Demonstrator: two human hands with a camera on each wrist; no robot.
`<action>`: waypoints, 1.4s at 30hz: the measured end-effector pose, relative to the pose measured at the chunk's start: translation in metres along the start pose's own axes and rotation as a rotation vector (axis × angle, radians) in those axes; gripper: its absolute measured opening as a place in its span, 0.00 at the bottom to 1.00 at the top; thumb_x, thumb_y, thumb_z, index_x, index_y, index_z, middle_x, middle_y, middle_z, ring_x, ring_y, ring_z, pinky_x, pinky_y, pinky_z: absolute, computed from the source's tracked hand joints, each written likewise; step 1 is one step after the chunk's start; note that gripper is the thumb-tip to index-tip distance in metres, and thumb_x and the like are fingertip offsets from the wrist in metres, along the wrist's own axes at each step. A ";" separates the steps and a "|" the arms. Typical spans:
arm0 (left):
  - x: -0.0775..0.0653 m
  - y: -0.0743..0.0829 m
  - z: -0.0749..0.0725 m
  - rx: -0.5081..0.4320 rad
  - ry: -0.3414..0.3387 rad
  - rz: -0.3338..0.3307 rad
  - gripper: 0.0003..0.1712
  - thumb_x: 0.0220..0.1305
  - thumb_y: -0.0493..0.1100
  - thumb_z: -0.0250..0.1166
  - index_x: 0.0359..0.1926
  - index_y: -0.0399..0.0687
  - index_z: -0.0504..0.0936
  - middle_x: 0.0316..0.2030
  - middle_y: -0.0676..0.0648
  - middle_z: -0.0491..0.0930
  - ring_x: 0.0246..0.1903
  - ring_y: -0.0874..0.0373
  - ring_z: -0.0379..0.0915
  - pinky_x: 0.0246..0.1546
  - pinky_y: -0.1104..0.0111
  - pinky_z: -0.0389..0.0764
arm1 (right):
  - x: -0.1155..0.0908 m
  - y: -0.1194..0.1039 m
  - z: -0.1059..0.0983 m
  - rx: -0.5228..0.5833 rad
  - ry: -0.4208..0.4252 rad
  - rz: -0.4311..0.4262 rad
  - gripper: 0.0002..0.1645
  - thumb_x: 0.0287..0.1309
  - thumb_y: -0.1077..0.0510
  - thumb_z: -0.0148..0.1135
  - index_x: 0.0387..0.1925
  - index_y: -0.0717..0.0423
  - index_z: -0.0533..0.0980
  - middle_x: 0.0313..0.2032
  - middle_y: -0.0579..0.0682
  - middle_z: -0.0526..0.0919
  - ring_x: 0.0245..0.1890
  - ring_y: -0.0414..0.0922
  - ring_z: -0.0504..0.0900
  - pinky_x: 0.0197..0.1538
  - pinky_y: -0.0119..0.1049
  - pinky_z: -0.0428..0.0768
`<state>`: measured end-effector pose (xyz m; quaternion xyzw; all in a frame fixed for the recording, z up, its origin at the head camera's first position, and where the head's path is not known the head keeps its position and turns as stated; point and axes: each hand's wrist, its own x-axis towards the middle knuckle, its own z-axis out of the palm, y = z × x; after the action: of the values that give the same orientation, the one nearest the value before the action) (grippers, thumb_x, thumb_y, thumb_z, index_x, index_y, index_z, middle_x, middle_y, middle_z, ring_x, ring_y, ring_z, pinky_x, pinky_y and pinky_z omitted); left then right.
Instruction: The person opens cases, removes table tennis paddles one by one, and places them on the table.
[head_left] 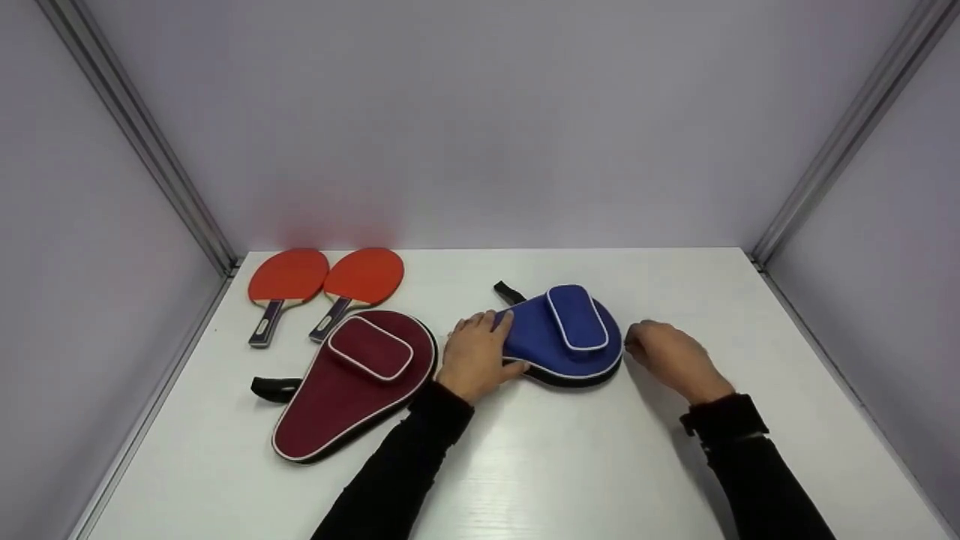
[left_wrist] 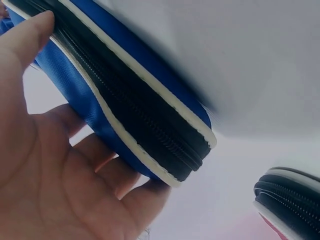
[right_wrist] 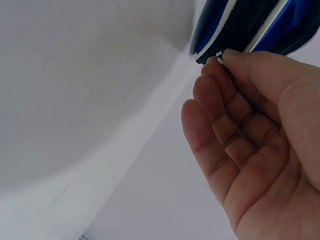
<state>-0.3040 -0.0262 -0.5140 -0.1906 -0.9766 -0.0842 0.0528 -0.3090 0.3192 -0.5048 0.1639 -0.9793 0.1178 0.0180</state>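
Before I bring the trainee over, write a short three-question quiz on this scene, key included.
1. How many red-faced paddles lie on the table?
2. True or false: the left hand touches the blue case.
3. What does the right hand pinch?
a) a paddle handle
b) the blue case's zipper pull
c) the maroon case's strap

Key: 1: two. 2: true. 3: b.

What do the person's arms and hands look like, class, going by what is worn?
The left sleeve and right sleeve are black and reach the wrists, with no pattern visible. The left hand and right hand are bare: no gloves or rings show.
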 end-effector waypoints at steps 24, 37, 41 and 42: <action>0.002 0.000 0.003 0.057 -0.002 -0.124 0.58 0.78 0.79 0.68 0.92 0.47 0.69 0.82 0.34 0.79 0.82 0.37 0.77 0.85 0.44 0.79 | -0.004 -0.057 0.012 0.028 0.008 -0.221 0.06 0.73 0.68 0.76 0.42 0.54 0.92 0.38 0.47 0.95 0.39 0.45 0.93 0.45 0.46 0.94; 0.000 -0.003 -0.003 -0.027 -0.078 0.006 0.57 0.81 0.74 0.68 0.93 0.44 0.66 0.89 0.36 0.71 0.89 0.40 0.70 0.86 0.42 0.78 | -0.002 -0.057 0.016 -0.067 0.151 -0.154 0.10 0.66 0.70 0.77 0.32 0.55 0.86 0.30 0.48 0.86 0.29 0.42 0.81 0.31 0.40 0.83; -0.004 0.004 -0.006 -0.080 -0.121 0.078 0.57 0.83 0.73 0.67 0.94 0.43 0.63 0.92 0.38 0.65 0.91 0.40 0.65 0.83 0.40 0.82 | 0.000 -0.040 0.013 -0.042 0.140 -0.090 0.07 0.68 0.70 0.77 0.35 0.57 0.89 0.32 0.50 0.88 0.31 0.44 0.82 0.33 0.43 0.84; -0.005 0.006 -0.007 -0.091 -0.132 0.095 0.57 0.83 0.73 0.67 0.94 0.43 0.62 0.92 0.38 0.64 0.92 0.40 0.64 0.83 0.40 0.82 | 0.001 -0.036 0.012 -0.041 0.140 -0.077 0.06 0.68 0.70 0.77 0.36 0.57 0.90 0.33 0.50 0.89 0.31 0.45 0.83 0.34 0.44 0.85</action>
<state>-0.2964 -0.0241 -0.5073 -0.2441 -0.9630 -0.1133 -0.0166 -0.2978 0.2830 -0.5086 0.1926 -0.9707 0.1082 0.0943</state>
